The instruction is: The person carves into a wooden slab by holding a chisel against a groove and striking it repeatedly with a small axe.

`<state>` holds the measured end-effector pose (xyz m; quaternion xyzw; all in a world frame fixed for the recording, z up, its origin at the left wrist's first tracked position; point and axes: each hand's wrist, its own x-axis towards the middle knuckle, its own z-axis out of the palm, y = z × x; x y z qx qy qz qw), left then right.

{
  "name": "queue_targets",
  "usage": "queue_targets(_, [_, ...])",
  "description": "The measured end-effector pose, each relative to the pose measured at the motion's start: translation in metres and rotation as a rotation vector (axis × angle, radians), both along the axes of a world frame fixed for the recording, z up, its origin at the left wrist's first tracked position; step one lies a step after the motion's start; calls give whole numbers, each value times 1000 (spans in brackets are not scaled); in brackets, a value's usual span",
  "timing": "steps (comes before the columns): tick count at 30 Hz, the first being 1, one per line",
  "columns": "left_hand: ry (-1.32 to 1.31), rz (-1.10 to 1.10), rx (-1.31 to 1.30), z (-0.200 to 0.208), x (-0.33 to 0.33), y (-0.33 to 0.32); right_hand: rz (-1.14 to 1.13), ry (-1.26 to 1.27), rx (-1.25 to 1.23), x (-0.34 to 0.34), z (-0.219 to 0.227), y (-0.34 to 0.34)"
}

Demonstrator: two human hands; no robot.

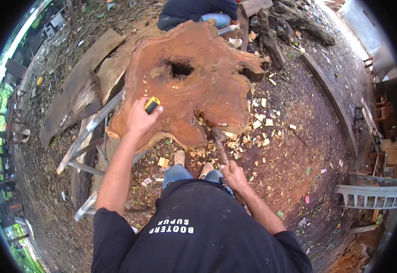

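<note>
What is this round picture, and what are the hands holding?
There's no machine here, just a person working bare-handed, seen by a fisheye camera worn on the head, looking down, so edges bend. In front is a wood slab with a dark hole; a few pale bits lie on it, and chips litter the ground beside it. The left hand holds a yellow-and-black object over the slab. The right hand holds a wooden-handled tool, its far end by the slab's near edge.
</note>
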<state>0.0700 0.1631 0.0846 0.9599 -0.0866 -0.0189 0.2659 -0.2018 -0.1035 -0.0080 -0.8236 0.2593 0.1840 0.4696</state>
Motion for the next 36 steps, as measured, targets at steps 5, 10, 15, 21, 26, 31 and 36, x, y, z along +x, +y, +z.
queue_targets(5, [323,-126,-783,67,14,-42,-193,-61,125,-12,14,-12])
queue_targets(10, [444,-334,-1021,61,21,-94,-270,-122,194,-27,-3,-18])
queue_targets(15, [512,-413,-877,45,17,-103,-449,-102,348,-45,-4,-17])
queue_targets(21, [389,-454,-806,33,21,-98,-543,-97,435,-50,4,-25])
queue_targets(26, [283,-479,-771,35,10,-107,-507,-131,407,-49,3,-31])
queue_targets(31, [-81,-464,-420,51,9,-111,-524,-154,476,-42,14,-31])
queue_targets(36, [-112,-407,-355,46,12,-114,-508,-164,458,-43,11,-35])
